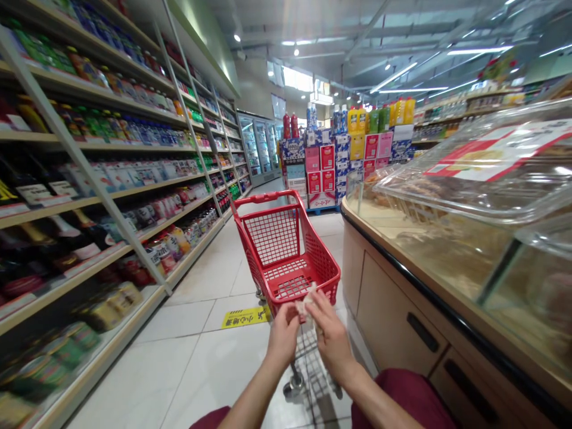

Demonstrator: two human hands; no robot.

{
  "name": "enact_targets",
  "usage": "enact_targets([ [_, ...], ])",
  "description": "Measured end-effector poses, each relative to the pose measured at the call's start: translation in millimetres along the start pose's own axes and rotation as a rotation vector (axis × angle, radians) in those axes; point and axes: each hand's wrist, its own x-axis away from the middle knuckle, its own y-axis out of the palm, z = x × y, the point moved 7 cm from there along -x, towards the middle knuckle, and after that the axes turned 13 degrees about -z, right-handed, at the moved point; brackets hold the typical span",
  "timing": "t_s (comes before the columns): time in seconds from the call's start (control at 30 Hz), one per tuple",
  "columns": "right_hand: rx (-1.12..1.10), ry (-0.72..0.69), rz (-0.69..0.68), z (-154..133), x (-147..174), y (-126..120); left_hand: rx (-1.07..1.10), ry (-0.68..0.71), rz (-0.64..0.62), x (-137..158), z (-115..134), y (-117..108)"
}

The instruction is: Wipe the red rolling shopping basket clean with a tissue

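Note:
A crumpled off-white piece, like a cloth or tissue (pixel 308 298), is between my two hands. My left hand (pixel 283 333) is closed, thumb and fingers pinching its left edge. The fingers of my right hand (pixel 333 336) lie bent over the same piece, and part of it shows below the palm. Just beyond both hands stands a red plastic shopping cart (pixel 322 256) with lattice walls; its basket looks bare inside. Neither hand is visibly gripping the cart.
Shelves of bottles and cans (pixel 143 158) line the left side. On the right is a wooden counter (pixel 379 286) with clear plastic food boxes (pixel 482 179). Stacked drink cartons (pixel 328 170) stand ahead. A yellow floor sign (pixel 243 317) lies on the white tiles.

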Motion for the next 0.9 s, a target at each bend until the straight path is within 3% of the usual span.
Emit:
enact_targets([
  [0.1,0.152,-0.118,0.125,3,-17,-5,-0.562,0.204,0.097,-7,28,-10],
  [0.2,0.242,-0.291,0.027,6,-8,28,-0.962,0.075,0.02,-17,22,-11],
  [0.3,0.277,-0.344,-0.083,13,19,58,-1.167,-0.087,-0.107,-20,5,-13],
  [0.37,0.26,-0.369,-0.157,13,30,62,-1.23,-0.115,-0.137,-19,2,-14],
  [0.43,0.227,-0.359,-0.175,11,27,50,-1.256,-0.122,-0.145,-19,3,-16],
  [0.6,0.216,-0.252,-0.04,14,-6,11,-1.264,-0.114,-0.142,-20,9,-16],
  [0.7,0.23,-0.298,-0.074,22,7,24,-1.278,-0.13,-0.143,-21,9,-18],
  [0.8,0.241,-0.34,-0.211,27,31,42,-1.283,-0.126,-0.139,-20,12,-21],
  [0.9,0.223,-0.329,-0.18,23,33,30,-1.288,-0.129,-0.123,-17,17,-22],
])
